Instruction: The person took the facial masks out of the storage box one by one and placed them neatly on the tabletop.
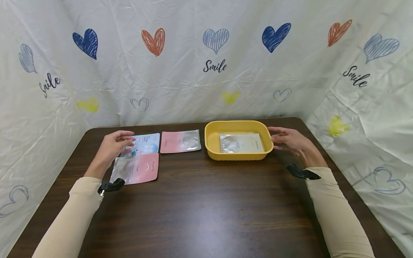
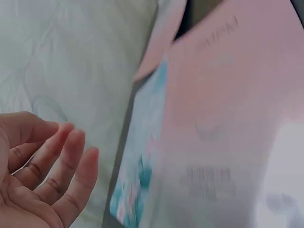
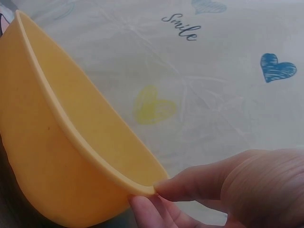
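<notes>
Yellow bin (image 1: 237, 156) w/ silver-cream pkt (image 1: 242, 144) inside, maybe >1; R hand (image 1: 293, 141) pinching rim (image 3: 71, 134), L hand (image 1: 112, 146) relaxed, holding nothing.

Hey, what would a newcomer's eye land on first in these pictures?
Probably the yellow tub at the back of the dark table, right of centre, with a cream-and-silver packet inside and the right hand holding its right end. Next, the white cloth behind, scattered with colorful hearts. Then the blue packet and two pink packets left of the tub, on the left hand's side.
</notes>
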`<act>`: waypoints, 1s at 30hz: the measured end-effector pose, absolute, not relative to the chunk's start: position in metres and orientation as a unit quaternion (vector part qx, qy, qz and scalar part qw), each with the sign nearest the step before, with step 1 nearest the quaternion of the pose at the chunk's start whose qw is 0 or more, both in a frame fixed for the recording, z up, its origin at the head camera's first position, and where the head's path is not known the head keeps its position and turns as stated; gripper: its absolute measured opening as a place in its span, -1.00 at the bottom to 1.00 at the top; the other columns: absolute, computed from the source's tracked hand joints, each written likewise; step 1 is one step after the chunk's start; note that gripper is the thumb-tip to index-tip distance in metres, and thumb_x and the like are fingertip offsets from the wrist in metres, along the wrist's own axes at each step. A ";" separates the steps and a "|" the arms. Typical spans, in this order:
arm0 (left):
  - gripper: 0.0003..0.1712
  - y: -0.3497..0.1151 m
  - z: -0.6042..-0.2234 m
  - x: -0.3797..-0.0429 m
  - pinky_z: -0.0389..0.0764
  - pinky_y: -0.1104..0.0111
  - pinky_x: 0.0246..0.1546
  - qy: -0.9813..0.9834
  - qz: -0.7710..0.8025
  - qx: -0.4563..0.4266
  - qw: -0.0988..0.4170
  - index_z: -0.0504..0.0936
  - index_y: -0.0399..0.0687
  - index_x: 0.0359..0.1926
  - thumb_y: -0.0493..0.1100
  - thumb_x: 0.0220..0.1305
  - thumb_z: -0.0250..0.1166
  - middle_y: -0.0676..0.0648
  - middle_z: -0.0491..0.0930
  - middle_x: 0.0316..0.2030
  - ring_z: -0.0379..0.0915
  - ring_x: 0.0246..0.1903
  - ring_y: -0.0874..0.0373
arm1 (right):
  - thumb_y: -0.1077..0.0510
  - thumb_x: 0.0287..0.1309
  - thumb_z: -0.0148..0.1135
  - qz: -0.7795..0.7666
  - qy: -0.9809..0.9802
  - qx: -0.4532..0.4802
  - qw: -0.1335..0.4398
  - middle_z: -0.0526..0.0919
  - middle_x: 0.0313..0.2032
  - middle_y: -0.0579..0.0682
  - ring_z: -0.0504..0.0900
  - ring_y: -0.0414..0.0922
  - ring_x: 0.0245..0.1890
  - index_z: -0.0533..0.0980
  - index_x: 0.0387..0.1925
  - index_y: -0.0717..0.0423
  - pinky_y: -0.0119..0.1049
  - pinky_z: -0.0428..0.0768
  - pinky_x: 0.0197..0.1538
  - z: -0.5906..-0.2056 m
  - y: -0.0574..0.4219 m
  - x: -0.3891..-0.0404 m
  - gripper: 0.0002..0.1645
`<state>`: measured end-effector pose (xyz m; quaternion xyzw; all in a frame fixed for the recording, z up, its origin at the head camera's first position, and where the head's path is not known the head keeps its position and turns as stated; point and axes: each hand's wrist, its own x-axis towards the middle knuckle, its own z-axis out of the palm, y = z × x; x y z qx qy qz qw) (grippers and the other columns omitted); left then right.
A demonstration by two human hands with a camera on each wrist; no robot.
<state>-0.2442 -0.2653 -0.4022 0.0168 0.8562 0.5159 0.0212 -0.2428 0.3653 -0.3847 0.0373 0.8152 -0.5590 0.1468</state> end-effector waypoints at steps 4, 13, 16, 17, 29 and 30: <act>-0.53 -0.241 -0.396 -0.255 0.73 0.20 -0.05 0.832 0.552 0.048 0.031 0.45 -0.18 0.34 -0.17 0.49 0.22 -0.22 0.57 0.10 0.62 0.01 -0.03 | 0.25 0.46 0.12 -0.564 0.812 0.038 0.145 0.56 0.10 0.17 0.68 -0.16 -0.06 0.16 0.55 0.12 -0.30 0.71 -0.02 -0.384 0.365 -0.242 -0.28; -0.50 -0.183 -0.384 -0.276 0.73 0.26 -0.09 0.788 0.603 0.115 0.050 0.47 -0.20 0.34 -0.23 0.43 0.28 -0.11 0.62 0.05 0.64 -0.03 0.09 | 0.24 0.46 0.12 -0.560 0.815 0.043 0.143 0.54 0.12 0.19 0.67 -0.17 -0.06 0.16 0.56 0.11 -0.25 0.70 0.03 -0.384 0.364 -0.240 -0.28; -0.49 -0.164 -0.379 -0.280 0.73 0.25 -0.07 0.778 0.612 0.130 0.061 0.47 -0.18 0.34 -0.22 0.43 0.28 -0.16 0.59 0.09 0.64 -0.02 0.07 | 0.24 0.47 0.12 -0.560 0.815 0.044 0.143 0.54 0.13 0.19 0.67 -0.18 -0.07 0.17 0.55 0.10 -0.27 0.71 0.01 -0.384 0.364 -0.241 -0.29; -0.49 -0.158 -0.377 -0.281 0.73 0.25 -0.07 0.774 0.615 0.134 0.063 0.47 -0.18 0.34 -0.21 0.43 0.28 -0.17 0.58 0.10 0.64 -0.01 0.06 | 0.24 0.47 0.12 -0.559 0.816 0.043 0.143 0.53 0.13 0.20 0.67 -0.18 -0.06 0.16 0.56 0.11 -0.27 0.71 0.01 -0.384 0.364 -0.241 -0.28; -0.56 -0.086 -0.364 -0.291 0.74 0.17 -0.11 0.732 0.649 0.192 0.082 0.54 -0.21 0.26 -0.35 0.39 0.28 -0.27 0.60 0.06 0.64 -0.01 -0.09 | 0.20 0.49 0.11 -0.558 0.814 0.043 0.153 0.53 0.14 0.17 0.67 -0.23 -0.08 0.14 0.57 0.07 -0.21 0.68 0.10 -0.384 0.365 -0.243 -0.28; -0.56 -0.081 -0.363 -0.291 0.74 0.17 -0.10 0.730 0.649 0.193 0.088 0.54 -0.21 0.27 -0.35 0.39 0.28 -0.24 0.61 0.05 0.63 0.01 -0.11 | 0.20 0.49 0.11 -0.559 0.814 0.041 0.153 0.54 0.12 0.15 0.67 -0.23 -0.08 0.14 0.57 0.07 -0.22 0.68 0.09 -0.384 0.365 -0.243 -0.28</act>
